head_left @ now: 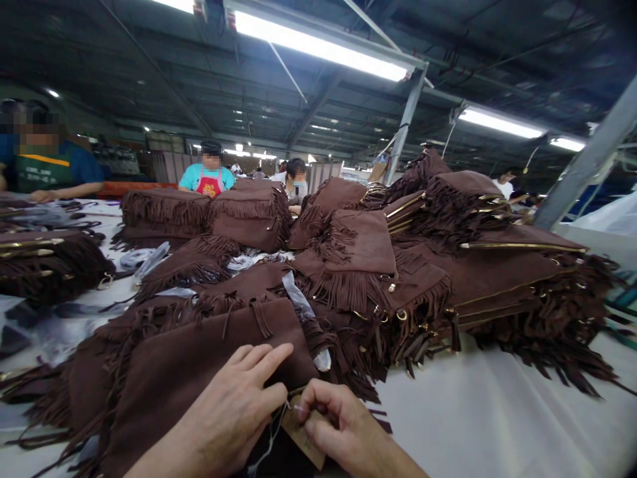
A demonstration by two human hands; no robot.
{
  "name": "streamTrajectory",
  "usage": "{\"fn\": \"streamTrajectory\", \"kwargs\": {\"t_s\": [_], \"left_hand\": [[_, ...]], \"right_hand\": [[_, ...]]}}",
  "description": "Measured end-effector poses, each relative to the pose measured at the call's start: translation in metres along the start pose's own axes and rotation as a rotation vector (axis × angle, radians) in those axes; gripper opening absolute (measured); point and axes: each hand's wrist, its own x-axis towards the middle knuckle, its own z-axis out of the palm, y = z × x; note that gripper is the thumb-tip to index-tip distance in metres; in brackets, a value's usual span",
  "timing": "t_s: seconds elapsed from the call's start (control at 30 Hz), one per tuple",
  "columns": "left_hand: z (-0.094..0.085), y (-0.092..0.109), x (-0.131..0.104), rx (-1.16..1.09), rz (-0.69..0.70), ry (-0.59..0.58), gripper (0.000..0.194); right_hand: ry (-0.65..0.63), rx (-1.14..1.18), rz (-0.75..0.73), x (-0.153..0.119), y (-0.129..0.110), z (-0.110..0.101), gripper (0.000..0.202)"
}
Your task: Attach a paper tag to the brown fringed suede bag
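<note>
A dark brown fringed bag (209,358) lies in front of me at the lower middle. My left hand (239,401) rests on it, fingers stretched out, its thumb bent near a short strip of gold zipper (297,390). To its right, my right hand (343,425) is closed, thumb and forefinger pinching a thin white string (271,438) beside that zipper. A tan paper hang tag (302,439) hangs just under the right fingers, partly covered by them. Whether the string is knotted is too small to tell.
Large heaps of brown fringed bags (497,279) cover the table (448,411) ahead and right. Clear plastic wrapping (64,332) lies at left, near another bag stack (50,265). Across the table, a person in a red apron (209,182) and other people work. A metal post (587,146) stands at right.
</note>
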Motion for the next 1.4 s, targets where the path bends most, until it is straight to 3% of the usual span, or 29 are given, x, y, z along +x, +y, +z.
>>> {"fn": "streamTrajectory", "kwargs": {"t_s": [0.13, 0.3, 0.4, 0.5, 0.63, 0.7, 0.83, 1.03, 1.4], "left_hand": [[0.01, -0.007, 0.006, 0.05, 0.022, -0.051, 0.03], [0.017, -0.029, 0.002, -0.152, -0.098, 0.067, 0.03], [0.019, -0.037, -0.002, -0.255, -0.135, 0.072, 0.036], [0.02, -0.032, 0.001, -0.261, -0.142, 0.057, 0.041], [0.018, -0.014, 0.011, -0.226, -0.273, 0.001, 0.015], [0.017, -0.009, 0.015, -0.21, -0.326, -0.019, 0.015], [0.023, -0.012, 0.015, -0.183, -0.269, 0.005, 0.028], [0.037, -0.019, 0.009, -0.173, -0.198, 0.139, 0.038], [0.032, -0.01, 0.008, -0.235, -0.131, 0.162, 0.038]], "right_hand": [[0.005, -0.051, -0.008, 0.002, 0.003, 0.0, 0.02], [0.021, -0.092, -0.021, 0.003, 0.0, 0.0, 0.021], [-0.005, -0.071, 0.011, 0.004, 0.0, -0.001, 0.02], [-0.012, -0.069, 0.02, 0.005, 0.0, -0.001, 0.02], [0.013, -0.075, 0.007, 0.003, -0.002, -0.002, 0.018], [0.007, -0.043, 0.017, 0.002, -0.002, -0.004, 0.018], [0.008, 0.0, 0.03, 0.001, 0.002, -0.008, 0.018], [0.025, -0.06, 0.043, 0.002, 0.003, -0.01, 0.017], [-0.018, 0.059, 0.056, 0.001, -0.007, -0.012, 0.018]]}}
